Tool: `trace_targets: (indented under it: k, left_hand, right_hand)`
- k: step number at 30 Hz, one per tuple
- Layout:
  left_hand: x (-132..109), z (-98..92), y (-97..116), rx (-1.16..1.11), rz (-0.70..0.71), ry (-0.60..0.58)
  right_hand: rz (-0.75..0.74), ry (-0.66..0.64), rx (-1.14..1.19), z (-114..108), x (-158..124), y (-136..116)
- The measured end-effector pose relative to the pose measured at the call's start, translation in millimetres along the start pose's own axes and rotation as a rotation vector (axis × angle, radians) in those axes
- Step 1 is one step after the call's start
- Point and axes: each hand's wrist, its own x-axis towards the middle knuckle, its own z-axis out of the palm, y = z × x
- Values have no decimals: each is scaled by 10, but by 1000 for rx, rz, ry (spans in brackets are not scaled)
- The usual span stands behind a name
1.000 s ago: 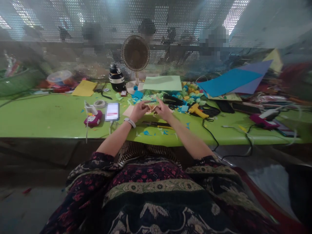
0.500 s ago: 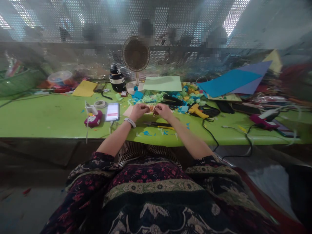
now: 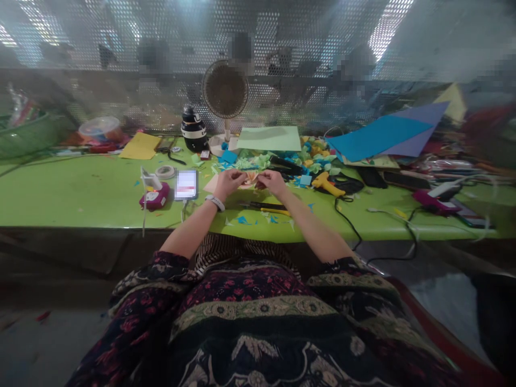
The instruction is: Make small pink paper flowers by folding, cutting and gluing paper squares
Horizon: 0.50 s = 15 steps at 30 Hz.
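Observation:
A small peach-orange paper piece (image 3: 251, 177) is pinched between my two hands above the middle of the table. My left hand (image 3: 229, 184), with a pale band on its wrist, is closed on the paper's left side. On the opposite side, the fingers of my right hand (image 3: 272, 183) are closed on it too. A flat peach paper sheet (image 3: 210, 184) lies partly under my left hand. Just nearer to me rests a slim dark tool with a yellow part (image 3: 269, 208), among blue and pale paper scraps (image 3: 243, 220).
Behind my hands lie cut paper pieces (image 3: 258, 161), a pale green sheet (image 3: 269, 138), a fan (image 3: 226, 88) and a dark bottle (image 3: 193, 131). A yellow glue gun (image 3: 328, 185) with a black cord sits right. At left are a lit phone (image 3: 186, 185) and a purple socket block (image 3: 155, 197).
Both hands stay at nearly the same place, with small finger shifts on the orange paper. The dark tool with the yellow part has moved slightly to the right.

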Motion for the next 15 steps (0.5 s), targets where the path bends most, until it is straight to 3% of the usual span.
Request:
trace_targets:
  k: [6,12,15]
  left_hand:
    - [43,-2,-16,-184,-92,83]
    - [6,19,27,-336,-105,-23]
    - [3,44,17,-294,-112,-43]
  right_hand:
    - [63,25,96,-24,5,-26]
    - [61,18,115,-23,-10,-24]
    - [65,8,119,-19,-8,-14]
